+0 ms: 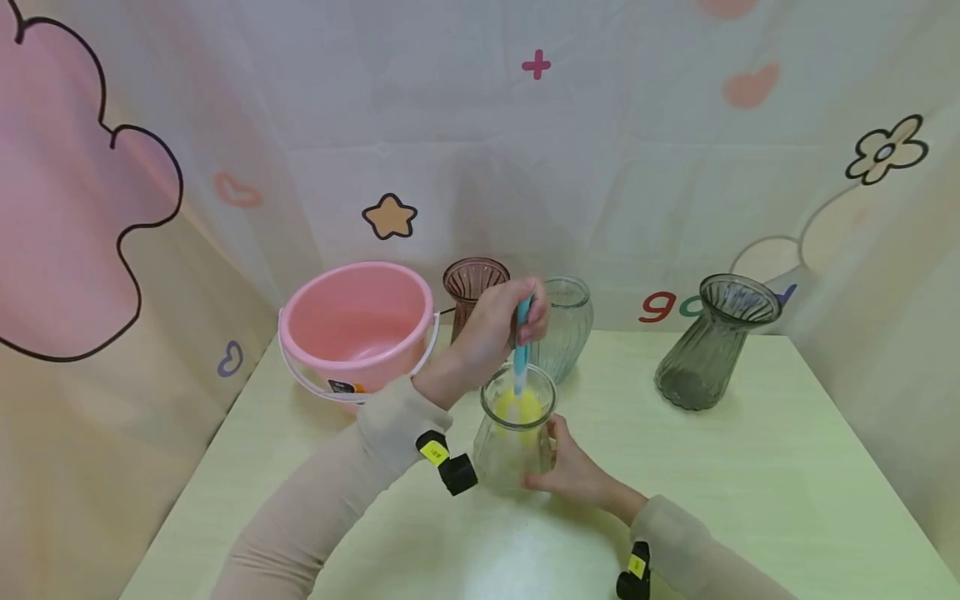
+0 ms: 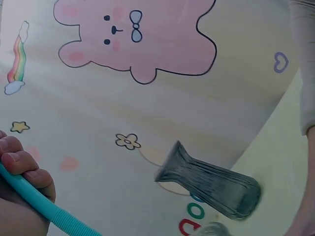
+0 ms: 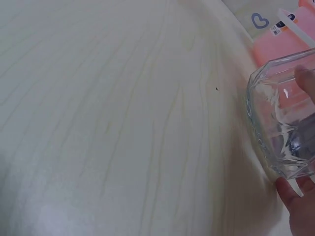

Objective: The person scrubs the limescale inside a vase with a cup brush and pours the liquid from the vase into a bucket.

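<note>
Clear faceted glass vase [image 1: 498,454] with thick round rim, at centre, right of a smooth pink plastic bucket [image 1: 352,308] | inside it: blurred yellow head of a slim turquoise-handled brush [image 1: 522,350], grip finely ribbed | left hand [image 1: 495,325]: fingers curled round that handle | right hand [image 1: 576,471]: clasping the vase's lower side

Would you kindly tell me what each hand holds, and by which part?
The left hand grips the brush by its handle; the right hand holds the clear vase by its side.

Left wrist: turquoise handle [image 2: 53,212] cut off, reddish-brown vase [image 1: 471,287] partly hidden
</note>
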Demonstrator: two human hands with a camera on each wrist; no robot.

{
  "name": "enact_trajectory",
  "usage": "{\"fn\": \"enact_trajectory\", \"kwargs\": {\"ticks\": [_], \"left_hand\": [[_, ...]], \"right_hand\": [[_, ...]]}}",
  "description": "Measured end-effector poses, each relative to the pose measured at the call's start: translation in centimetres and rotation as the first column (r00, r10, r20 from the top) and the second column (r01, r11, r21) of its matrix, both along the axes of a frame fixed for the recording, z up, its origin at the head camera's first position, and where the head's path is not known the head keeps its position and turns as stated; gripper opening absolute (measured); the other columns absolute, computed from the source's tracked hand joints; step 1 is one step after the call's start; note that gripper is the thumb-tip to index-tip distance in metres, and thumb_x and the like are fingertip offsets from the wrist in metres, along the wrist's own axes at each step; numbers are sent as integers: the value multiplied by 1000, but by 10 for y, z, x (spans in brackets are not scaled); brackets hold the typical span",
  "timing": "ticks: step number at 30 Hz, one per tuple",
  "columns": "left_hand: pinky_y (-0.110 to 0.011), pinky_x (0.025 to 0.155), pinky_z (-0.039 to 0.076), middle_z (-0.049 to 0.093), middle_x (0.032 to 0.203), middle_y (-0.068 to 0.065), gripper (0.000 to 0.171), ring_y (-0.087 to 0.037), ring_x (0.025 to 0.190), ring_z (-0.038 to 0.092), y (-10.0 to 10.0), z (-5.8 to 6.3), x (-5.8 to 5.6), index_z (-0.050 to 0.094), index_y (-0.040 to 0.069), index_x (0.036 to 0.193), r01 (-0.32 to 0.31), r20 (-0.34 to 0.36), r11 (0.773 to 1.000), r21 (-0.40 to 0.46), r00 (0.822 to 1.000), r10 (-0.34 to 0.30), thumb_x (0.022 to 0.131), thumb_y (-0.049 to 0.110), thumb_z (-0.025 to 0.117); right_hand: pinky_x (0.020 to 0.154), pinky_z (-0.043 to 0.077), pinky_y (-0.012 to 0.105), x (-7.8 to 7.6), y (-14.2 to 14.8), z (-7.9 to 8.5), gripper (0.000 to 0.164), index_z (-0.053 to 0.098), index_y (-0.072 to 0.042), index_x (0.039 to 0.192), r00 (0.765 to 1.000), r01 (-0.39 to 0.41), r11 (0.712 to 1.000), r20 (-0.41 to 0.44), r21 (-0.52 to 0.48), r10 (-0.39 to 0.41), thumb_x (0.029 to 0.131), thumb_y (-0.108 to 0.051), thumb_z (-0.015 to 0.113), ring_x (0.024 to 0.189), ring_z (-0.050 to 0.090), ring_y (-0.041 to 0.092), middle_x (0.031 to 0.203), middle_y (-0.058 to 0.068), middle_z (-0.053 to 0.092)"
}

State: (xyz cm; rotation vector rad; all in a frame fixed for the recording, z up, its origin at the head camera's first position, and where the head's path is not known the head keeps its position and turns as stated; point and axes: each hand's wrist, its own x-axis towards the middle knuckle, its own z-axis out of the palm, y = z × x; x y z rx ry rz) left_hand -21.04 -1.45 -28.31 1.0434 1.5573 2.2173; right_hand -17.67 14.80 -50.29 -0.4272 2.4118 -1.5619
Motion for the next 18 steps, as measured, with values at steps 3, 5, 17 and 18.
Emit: {"fn": "enact_trajectory", "kwargs": {"ticks": [3,5,17,18], "left_hand": [[-25,51,25,34,54,1,33,-12,49,29,5,-21,-3,35,7,63,0,50,999,-32,999,2,94,16,26],[-24,51,26,34,54,1,33,-12,49,29,7,-33,-4,35,5,63,1,85,998,-58,996,4,94,14,26],[-22,52,26,33,56,2,32,-11,50,30,8,-50,-2,34,6,65,-12,100,997,-77,995,20,93,20,27],[-22,53,26,33,56,2,32,-10,50,30,8,-50,-1,34,6,65,-9,100,997,-78,995,17,93,20,27]], "right_hand": [[100,31,56,-1,0,-4,92,19,-10,138,998,-30,999,-58,-11,29,69,-18,79,129,32,34,137,16,33],[101,31,55,-2,0,-5,90,21,-11,138,993,-52,999,-103,-12,50,69,-16,79,127,34,30,136,13,36],[94,38,44,-8,10,3,74,27,-17,136,982,-155,987,-104,45,159,77,-21,72,119,38,24,130,6,39],[92,40,42,-9,10,2,71,29,-14,133,979,-158,986,-122,54,164,77,-20,72,117,39,24,128,7,41]]}}
